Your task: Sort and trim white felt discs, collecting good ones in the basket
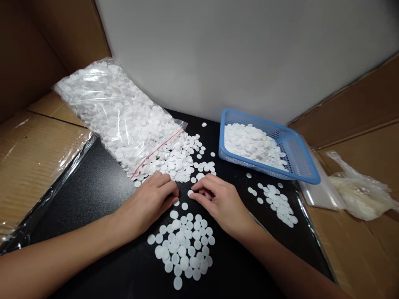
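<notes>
My left hand (145, 201) is closed, fingers curled down towards the black tabletop. A white disc (176, 203) pokes out under its thumb tip; whatever lies between those fingers is hidden. Between thumb and forefinger, my right hand (220, 199) pinches another small round white disc (190, 193) just above the table. A loose disc (185, 206) lies between the hands. Closer to me spreads a pile of flat white discs (183, 249), many overlapping. Beyond my hands, a heap of discs (177, 162) spills from the mouth of a clear zip bag (115, 112) with a red seal line.
A blue plastic basket (268, 166) partly filled with discs stands at the back right. In front of it lies a smaller group of discs (279, 203). Farther right are a knotted clear bag (361, 195) and cardboard (374, 249). A pale wall (233, 54) rises behind.
</notes>
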The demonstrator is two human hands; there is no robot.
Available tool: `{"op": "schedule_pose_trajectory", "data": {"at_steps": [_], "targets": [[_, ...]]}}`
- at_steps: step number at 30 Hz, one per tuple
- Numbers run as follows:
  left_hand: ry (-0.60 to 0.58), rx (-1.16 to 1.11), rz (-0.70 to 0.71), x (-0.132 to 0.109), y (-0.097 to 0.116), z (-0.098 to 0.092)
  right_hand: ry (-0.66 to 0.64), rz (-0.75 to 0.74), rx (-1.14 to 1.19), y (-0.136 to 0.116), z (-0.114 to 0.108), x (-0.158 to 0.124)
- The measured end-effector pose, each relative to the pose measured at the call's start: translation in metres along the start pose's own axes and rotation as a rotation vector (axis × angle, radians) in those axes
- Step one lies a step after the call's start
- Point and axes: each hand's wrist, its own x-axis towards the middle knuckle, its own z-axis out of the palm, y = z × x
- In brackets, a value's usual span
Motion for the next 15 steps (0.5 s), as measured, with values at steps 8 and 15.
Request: {"op": "schedule_pose_trajectory", "data": {"at_steps": [8,15], "targets": [[0.175,0.113,-0.016,0.001,-0.01,-0.008,-0.006,-0.092,0.066,0.007,0.004,0.0],[0.115,0.192,0.045,0.002,-0.015,-0.004,-0.008,-0.263,0.002,0.013,0.005,0.0]]}}
